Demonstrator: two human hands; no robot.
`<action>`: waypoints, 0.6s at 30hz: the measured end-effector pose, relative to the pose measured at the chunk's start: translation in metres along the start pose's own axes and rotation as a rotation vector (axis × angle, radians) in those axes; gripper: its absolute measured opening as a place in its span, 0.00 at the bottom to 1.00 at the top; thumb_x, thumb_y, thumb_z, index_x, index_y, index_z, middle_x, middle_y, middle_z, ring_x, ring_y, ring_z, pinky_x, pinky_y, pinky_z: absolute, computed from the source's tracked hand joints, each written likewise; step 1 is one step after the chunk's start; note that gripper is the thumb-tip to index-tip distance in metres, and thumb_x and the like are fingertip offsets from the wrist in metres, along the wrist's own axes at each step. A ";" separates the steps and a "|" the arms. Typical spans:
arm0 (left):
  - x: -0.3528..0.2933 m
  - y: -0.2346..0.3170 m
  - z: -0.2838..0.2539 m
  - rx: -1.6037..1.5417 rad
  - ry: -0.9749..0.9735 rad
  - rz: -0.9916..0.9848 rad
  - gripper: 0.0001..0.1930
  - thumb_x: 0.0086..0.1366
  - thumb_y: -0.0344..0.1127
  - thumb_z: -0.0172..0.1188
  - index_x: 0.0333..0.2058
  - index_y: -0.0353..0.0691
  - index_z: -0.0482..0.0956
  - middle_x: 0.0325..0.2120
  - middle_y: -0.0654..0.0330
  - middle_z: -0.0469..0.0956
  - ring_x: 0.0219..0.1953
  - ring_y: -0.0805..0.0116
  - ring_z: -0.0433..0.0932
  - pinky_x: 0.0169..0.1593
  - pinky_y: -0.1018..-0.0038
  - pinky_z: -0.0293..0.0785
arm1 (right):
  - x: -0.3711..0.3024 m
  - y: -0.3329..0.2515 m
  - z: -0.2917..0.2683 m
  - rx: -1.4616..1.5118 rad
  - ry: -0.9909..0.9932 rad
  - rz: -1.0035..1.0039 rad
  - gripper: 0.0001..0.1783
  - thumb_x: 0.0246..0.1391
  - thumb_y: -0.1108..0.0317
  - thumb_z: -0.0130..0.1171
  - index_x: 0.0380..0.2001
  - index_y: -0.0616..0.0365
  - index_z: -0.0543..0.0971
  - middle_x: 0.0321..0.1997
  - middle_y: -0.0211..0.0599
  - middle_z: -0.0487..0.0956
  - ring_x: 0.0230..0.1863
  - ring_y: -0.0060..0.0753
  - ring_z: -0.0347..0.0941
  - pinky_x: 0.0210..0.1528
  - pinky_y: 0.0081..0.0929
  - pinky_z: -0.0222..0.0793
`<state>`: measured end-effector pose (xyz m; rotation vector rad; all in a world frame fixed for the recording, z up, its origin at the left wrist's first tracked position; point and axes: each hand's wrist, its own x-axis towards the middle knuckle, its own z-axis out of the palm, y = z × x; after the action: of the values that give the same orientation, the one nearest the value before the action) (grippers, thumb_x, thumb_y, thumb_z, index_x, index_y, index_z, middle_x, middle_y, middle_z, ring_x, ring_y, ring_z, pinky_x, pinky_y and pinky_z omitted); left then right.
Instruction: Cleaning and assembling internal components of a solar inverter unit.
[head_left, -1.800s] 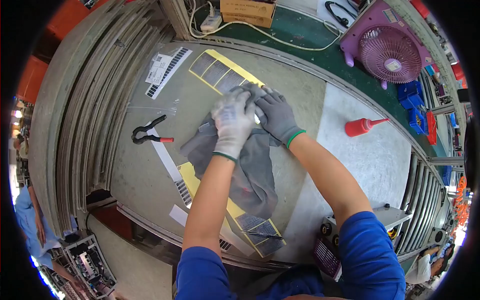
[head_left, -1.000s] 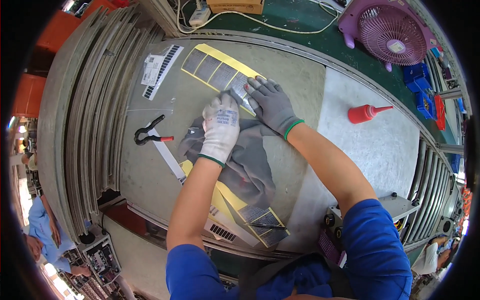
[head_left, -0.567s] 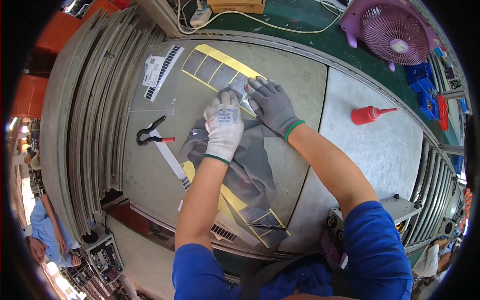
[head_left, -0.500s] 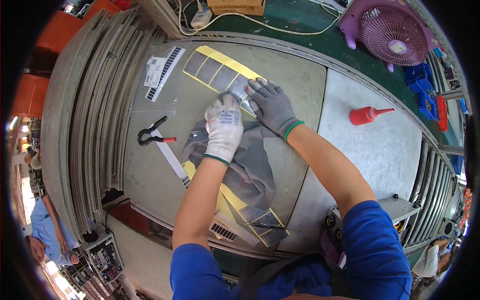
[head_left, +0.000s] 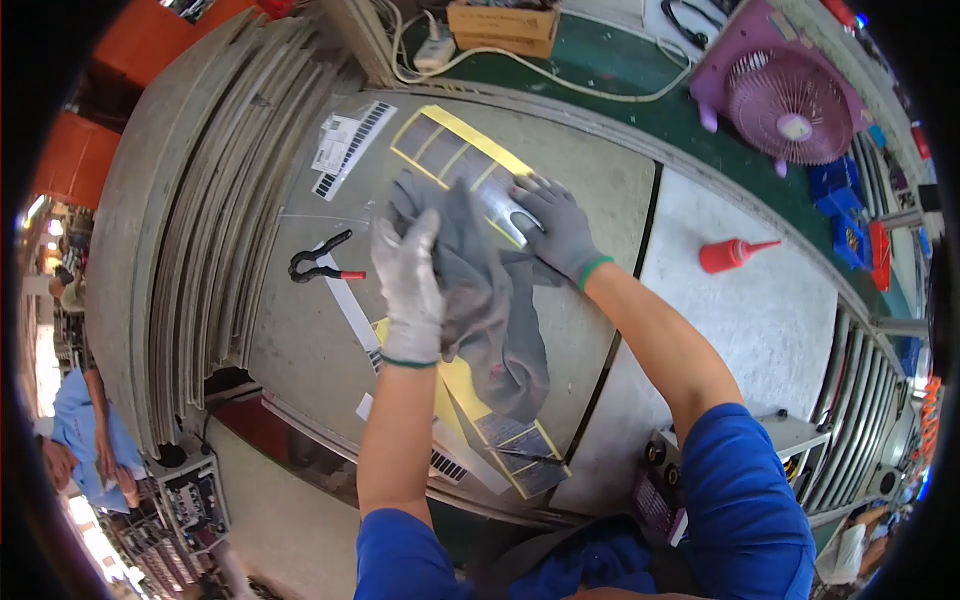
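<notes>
Grey workbench [head_left: 300, 350] fills our view, and on it we see one grey cloth [head_left: 490, 300] lying over one long yellow-framed panel [head_left: 450, 150]. Our left hand [head_left: 410, 290] grips the cloth's upper fold; our right hand [head_left: 555, 225] presses flat, fingers spread, on the panel beside it. Around these we count one black clamp [head_left: 318, 265], one red squeeze bottle [head_left: 730, 255] and one purple fan [head_left: 785, 95], all well apart.

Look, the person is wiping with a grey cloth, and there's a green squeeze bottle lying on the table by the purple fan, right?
Not quite. The squeeze bottle is red, not green, as the head view shows. It does lie on the table near the purple fan, and the left hand does hold a grey cloth.
</notes>
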<state>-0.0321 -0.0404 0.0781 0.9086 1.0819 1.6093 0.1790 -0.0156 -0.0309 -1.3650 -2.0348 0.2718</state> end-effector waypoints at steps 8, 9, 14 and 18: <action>-0.033 -0.021 0.010 0.457 -0.503 -0.116 0.17 0.72 0.48 0.56 0.45 0.38 0.77 0.33 0.60 0.76 0.34 0.75 0.75 0.37 0.74 0.73 | -0.035 -0.071 -0.115 0.795 -0.086 0.500 0.35 0.64 0.56 0.59 0.66 0.67 0.64 0.63 0.42 0.74 0.61 0.33 0.70 0.63 0.34 0.66; -0.005 -0.034 -0.005 0.966 -0.428 0.243 0.17 0.72 0.47 0.56 0.47 0.39 0.77 0.35 0.57 0.79 0.37 0.71 0.79 0.40 0.72 0.75 | -0.032 -0.057 -0.122 0.716 -0.062 0.536 0.33 0.64 0.56 0.59 0.64 0.68 0.65 0.62 0.41 0.74 0.59 0.31 0.72 0.61 0.33 0.68; 0.106 -0.095 -0.042 1.624 -0.295 0.556 0.27 0.73 0.46 0.50 0.69 0.52 0.64 0.70 0.55 0.63 0.72 0.50 0.59 0.70 0.52 0.56 | 0.056 -0.097 -0.092 0.012 -0.417 0.298 0.24 0.63 0.49 0.58 0.52 0.55 0.74 0.42 0.49 0.80 0.44 0.47 0.80 0.48 0.38 0.74; 0.111 -0.127 -0.037 1.738 -0.371 0.503 0.28 0.74 0.54 0.44 0.70 0.60 0.63 0.73 0.59 0.57 0.74 0.56 0.55 0.72 0.51 0.47 | 0.088 -0.084 -0.011 -0.241 -0.336 0.114 0.17 0.62 0.52 0.56 0.44 0.52 0.75 0.38 0.49 0.80 0.42 0.58 0.78 0.43 0.50 0.73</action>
<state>-0.0572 0.0770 -0.0464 2.5746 1.9796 0.3578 0.1027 0.0232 0.0561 -1.6800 -2.3273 0.3331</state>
